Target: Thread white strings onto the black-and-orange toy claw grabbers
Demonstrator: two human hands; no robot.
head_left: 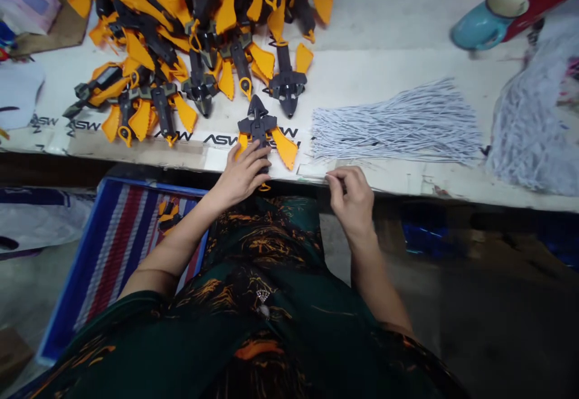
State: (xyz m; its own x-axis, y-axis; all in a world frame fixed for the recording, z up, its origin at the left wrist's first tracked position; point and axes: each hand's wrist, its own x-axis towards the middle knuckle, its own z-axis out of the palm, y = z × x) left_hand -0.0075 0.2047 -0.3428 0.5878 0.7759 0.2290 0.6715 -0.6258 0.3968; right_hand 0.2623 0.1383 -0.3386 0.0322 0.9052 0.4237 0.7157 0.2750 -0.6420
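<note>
Got dark-grey toy [257, 122], pointed at far end, orange-winged, at table's [389, 55] near edge. Resting left hand [245, 172] on it with fingers spread; pinching with right hand [353, 197], can't tell what.

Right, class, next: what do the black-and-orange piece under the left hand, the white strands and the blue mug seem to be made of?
The black-and-orange piece: probably moulded plastic, with crisp edges, even colour and a slight sheen.
The white strands: perhaps string or cord, looking matte, thin and slightly wavy.
The blue mug: glazed ceramic or enamelled metal; its smooth shine leaves either open.
</note>
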